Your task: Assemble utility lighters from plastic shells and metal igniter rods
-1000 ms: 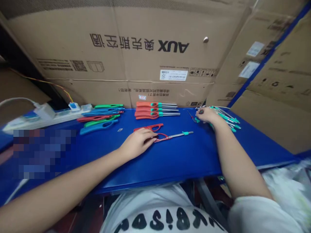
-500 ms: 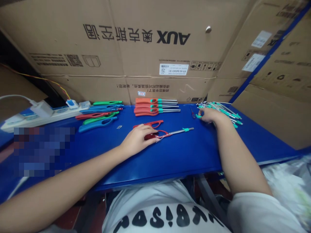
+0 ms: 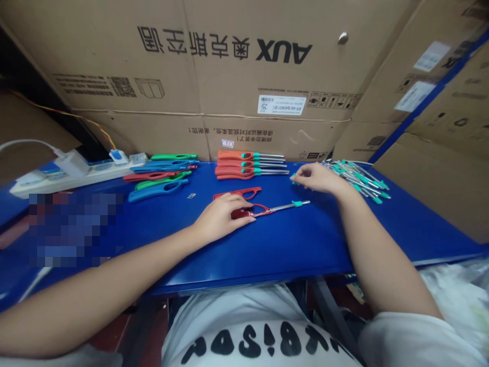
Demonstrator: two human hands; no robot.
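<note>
My left hand is closed on the red handle half of a long-necked lighter, holding it low over or against the table. From that half a metal tube with a teal collar points right. Just behind my fingers lies another red handle half. My right hand pinches a small teal plastic piece, probably a trigger, between thumb and fingertips. To its right is a pile of metal tubes with teal parts, partly covered by that hand.
Finished-looking red and orange lighters lie in a row at the back. Blue, green and red handle shells are stacked left of them, beside a white power strip. Cardboard walls the back of the blue table.
My right hand has moved left, away from the tube pile, with the small teal piece in its fingers. The left hand keeps its hold on the red handle half.
</note>
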